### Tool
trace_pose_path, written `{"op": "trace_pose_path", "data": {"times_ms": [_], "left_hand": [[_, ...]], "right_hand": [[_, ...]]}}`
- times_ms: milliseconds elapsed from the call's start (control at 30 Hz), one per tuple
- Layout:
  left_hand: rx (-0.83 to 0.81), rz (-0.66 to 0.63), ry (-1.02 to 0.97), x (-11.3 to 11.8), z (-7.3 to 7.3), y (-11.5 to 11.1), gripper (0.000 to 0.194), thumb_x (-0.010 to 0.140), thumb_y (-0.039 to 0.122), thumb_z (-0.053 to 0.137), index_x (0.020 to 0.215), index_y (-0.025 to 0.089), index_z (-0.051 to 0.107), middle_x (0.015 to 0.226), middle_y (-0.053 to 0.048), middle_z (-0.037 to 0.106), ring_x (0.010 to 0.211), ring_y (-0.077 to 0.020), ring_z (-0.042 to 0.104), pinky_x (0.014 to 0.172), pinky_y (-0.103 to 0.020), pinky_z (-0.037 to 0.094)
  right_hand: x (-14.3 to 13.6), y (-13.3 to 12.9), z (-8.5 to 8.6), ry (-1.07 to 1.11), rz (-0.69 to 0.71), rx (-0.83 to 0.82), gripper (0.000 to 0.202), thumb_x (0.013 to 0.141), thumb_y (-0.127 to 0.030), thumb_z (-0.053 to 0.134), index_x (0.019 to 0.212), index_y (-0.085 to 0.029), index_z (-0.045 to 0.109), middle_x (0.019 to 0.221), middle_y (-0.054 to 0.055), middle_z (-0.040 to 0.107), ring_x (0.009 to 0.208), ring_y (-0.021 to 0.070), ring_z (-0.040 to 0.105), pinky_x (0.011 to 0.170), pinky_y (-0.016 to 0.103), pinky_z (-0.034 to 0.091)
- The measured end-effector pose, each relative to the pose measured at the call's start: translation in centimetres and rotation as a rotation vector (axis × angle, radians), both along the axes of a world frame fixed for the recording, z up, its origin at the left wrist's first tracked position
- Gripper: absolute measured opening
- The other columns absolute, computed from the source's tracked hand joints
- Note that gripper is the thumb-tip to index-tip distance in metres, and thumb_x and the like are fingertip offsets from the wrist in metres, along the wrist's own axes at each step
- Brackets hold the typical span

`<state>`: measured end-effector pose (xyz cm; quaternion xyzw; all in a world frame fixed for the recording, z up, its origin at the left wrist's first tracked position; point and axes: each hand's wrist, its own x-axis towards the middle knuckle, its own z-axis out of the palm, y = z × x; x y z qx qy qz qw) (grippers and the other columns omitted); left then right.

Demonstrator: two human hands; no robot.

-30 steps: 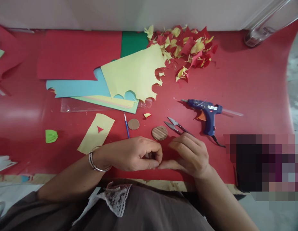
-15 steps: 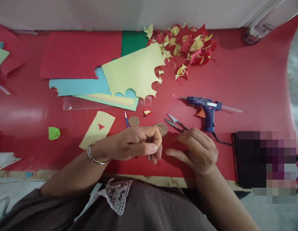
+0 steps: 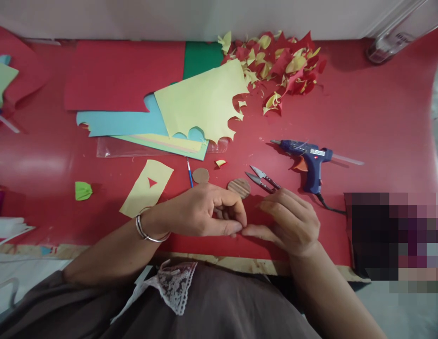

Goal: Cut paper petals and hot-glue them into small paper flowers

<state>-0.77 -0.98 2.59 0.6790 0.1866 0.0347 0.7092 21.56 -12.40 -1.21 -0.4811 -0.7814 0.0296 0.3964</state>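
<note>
A corrugated cardboard disc point(image 3: 239, 188) is lying flat on the red worktop point(image 3: 367, 108), just beyond the space between the person's two hands. The left hand point(image 3: 208, 212) is curling inward, its thumb and forefinger tips close together; whether this grip is pinching anything cannot be told, as the fingers are covering the gap. The right hand point(image 3: 291, 221) is standing partly open, thumb reaching to the left fingertips and fingers held apart from it; nothing is showing in that grip, though its palm is hidden.

Thread snips point(image 3: 264, 178) are lying beside the disc, their handle end disappearing behind the right hand. A plain cardboard disc point(image 3: 200, 175) is sitting near the left hand, which is hiding the lower end of a blue paintbrush point(image 3: 190, 176). On a yellow strip point(image 3: 141, 197), a red triangle is showing; whether hole or scrap is unclear.

Farther out, a blue glue gun point(image 3: 312, 165) is lying on its side, its cord running toward an object point(image 3: 367, 235) masked by blocks. Paper offcuts point(image 3: 286, 61) are heaping beyond a scalloped yellow sheet point(image 3: 199, 101), which is partly covering other sheets. A clear container point(image 3: 381, 52) is being cut off at upper right.
</note>
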Motion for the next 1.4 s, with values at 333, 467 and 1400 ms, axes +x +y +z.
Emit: {"op": "trace_pose_path", "data": {"times_ms": [333,467,1400], "left_hand": [[0.068,-0.143,-0.044,-0.2,-0.3,-0.5,0.016,0.075,0.001,0.065,0.077,0.015,0.071,0.07,0.001,0.072,0.058,-0.0073,0.06,0.054,-0.016,0.046],[0.049,-0.082,-0.107,0.2,-0.9,-1.4,0.018,0.068,-0.002,0.064,0.073,0.015,0.067,0.067,0.003,0.068,0.055,-0.0062,0.054,0.05,-0.016,0.041],[-0.012,-0.018,-0.098,-0.2,0.0,0.3,0.008,0.093,0.022,0.081,0.092,0.014,0.079,0.09,-0.006,0.077,0.08,-0.0129,0.07,0.075,-0.022,0.057]], "right_hand": [[-0.5,0.0,-0.3,-0.032,0.088,-0.074,0.039,0.092,-0.052,0.084,0.09,-0.019,0.065,0.071,0.001,0.062,0.062,0.0149,0.054,0.056,0.03,0.041],[-0.3,0.0,-0.3,-0.02,0.071,-0.069,0.044,0.09,-0.059,0.083,0.089,-0.018,0.066,0.072,0.002,0.062,0.063,0.0147,0.055,0.056,0.03,0.041],[0.0,0.1,0.3,-0.021,0.03,0.006,0.028,0.093,-0.037,0.085,0.092,-0.021,0.062,0.069,0.002,0.065,0.058,0.016,0.059,0.055,0.03,0.048]]}}
